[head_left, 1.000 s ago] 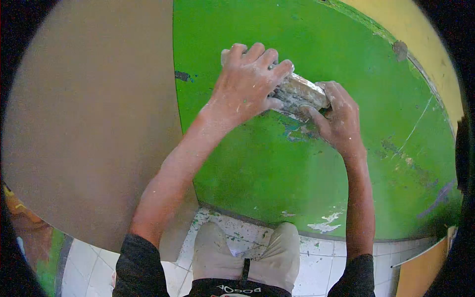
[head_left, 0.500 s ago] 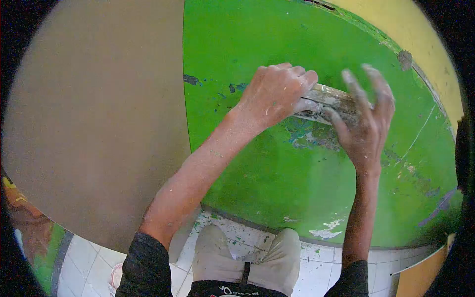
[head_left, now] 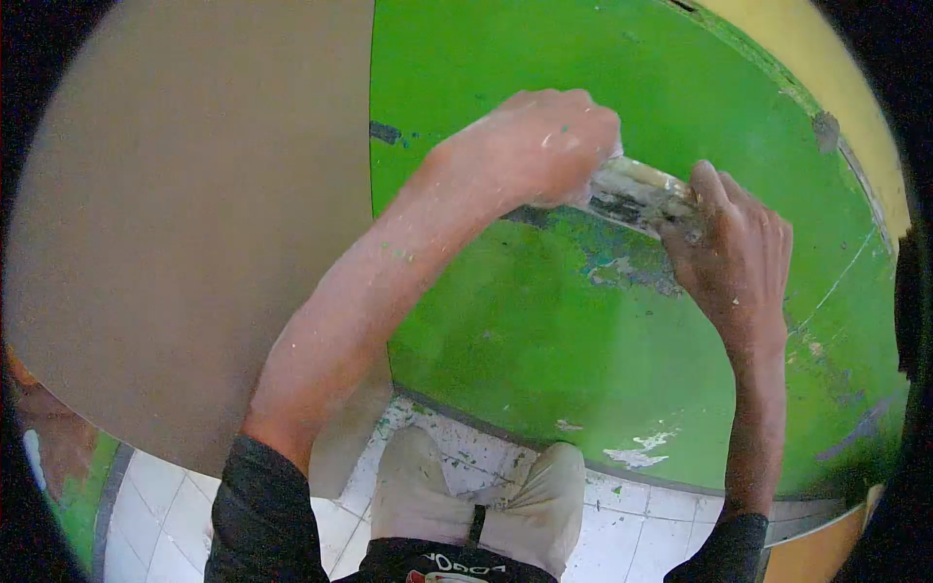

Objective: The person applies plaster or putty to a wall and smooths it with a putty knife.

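Across the green painted wall (head_left: 544, 321) lies a short, flat scraping bar (head_left: 637, 194), caked with white and dark residue and tilted down to the right. My left hand (head_left: 554, 146) is closed round its left end. Fingers curled over the right end, my right hand (head_left: 734, 243) grips it too. Dust coats both hands, and green flecks cling to the left forearm. Just below the bar is a patch of worn paint (head_left: 622, 267) showing blue and grey. The bar's edge against the surface is partly hidden by my hands.
A large brown panel (head_left: 214, 223) overlaps the green surface on the left. Yellow wall (head_left: 836, 87) borders a chipped edge at upper right. White floor tiles (head_left: 622, 530) below carry green paint chips. An orange-brown panel (head_left: 816, 549) stands at lower right.
My right hand, spread and blurred before, has closed on the bar's right end. My left hand has shifted slightly up, still on the bar. The view has moved a little.
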`<state>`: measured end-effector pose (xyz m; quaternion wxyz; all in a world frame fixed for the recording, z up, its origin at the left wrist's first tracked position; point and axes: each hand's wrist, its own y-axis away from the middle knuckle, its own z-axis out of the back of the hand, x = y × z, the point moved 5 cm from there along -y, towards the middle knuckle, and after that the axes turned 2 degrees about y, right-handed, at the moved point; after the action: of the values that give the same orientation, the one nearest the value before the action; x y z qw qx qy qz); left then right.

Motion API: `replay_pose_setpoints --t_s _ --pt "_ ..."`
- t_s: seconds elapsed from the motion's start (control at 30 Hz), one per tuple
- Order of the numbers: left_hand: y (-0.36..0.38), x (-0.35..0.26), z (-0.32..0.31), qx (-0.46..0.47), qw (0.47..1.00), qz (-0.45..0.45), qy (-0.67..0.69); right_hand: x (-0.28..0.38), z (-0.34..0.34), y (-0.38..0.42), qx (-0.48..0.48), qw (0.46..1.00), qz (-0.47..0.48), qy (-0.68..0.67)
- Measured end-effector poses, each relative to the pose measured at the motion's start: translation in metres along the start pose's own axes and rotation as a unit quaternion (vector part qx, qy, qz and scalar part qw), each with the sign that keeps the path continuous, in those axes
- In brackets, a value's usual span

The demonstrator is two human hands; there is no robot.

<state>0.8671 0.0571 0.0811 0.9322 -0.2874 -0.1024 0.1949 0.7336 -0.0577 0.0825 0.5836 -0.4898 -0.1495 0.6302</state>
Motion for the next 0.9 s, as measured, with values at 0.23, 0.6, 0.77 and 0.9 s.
replay_pose_setpoints --t_s 0.23,0.6,0.77,0.9 --pt "0.008 0.018 -0.020 -0.017 0.998 -0.057 0.019 0.018 -0.012 -0.001 0.033 0.997 0.065 -0.038" --pt "0.015 0.031 -0.021 -0.029 0.993 -0.074 0.090 0.027 -0.006 -0.005 -0.037 0.997 0.058 0.042" --pt "0.024 0.036 -0.054 0.014 0.993 -0.098 0.066 0.036 -0.043 0.024 -0.012 0.999 0.038 -0.018" --pt "0.042 0.022 -0.065 0.029 0.998 -0.060 -0.019 0.040 -0.052 0.039 -0.004 0.995 0.035 -0.094"
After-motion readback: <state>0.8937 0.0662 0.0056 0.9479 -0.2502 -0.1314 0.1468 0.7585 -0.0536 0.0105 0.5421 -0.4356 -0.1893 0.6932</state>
